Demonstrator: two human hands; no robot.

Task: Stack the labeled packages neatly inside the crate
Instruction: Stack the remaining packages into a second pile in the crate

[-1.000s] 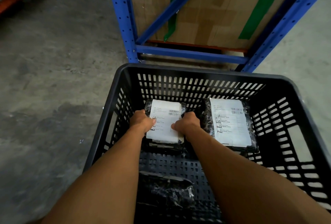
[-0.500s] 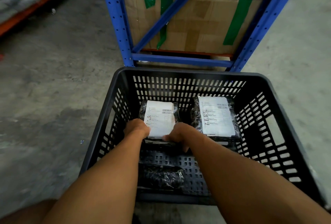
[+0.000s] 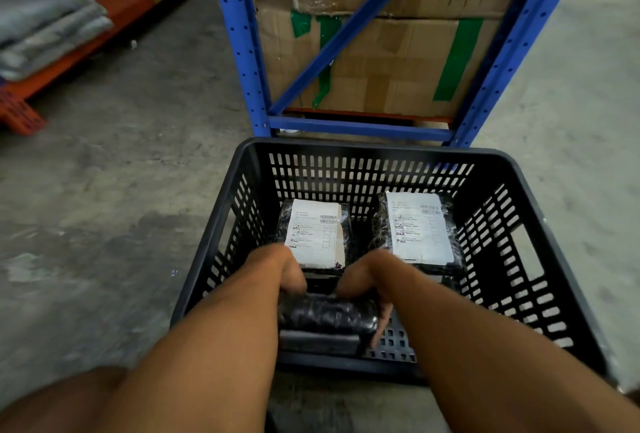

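Observation:
A black slotted plastic crate (image 3: 498, 211) stands on the concrete floor in front of me. Two black-wrapped packages with white labels lie side by side at its far end: the left labeled package (image 3: 317, 233) and the right labeled package (image 3: 419, 228). Nearer to me, a third black-wrapped package (image 3: 327, 316) with no label showing is between my hands. My left hand (image 3: 282, 270) grips its left end and my right hand (image 3: 367, 276) grips its right end, fingers curled down its side. Its underside is hidden.
A blue metal rack (image 3: 349, 121) holding taped cardboard boxes (image 3: 391, 62) stands just behind the crate. At far left, an orange shelf (image 3: 104, 24) carries folded grey fabric (image 3: 45, 27). Bare concrete floor lies on both sides of the crate.
My hands let go of the left labeled package at the far end, drew back toward me and took hold of the unlabeled black package in the crate's near part.

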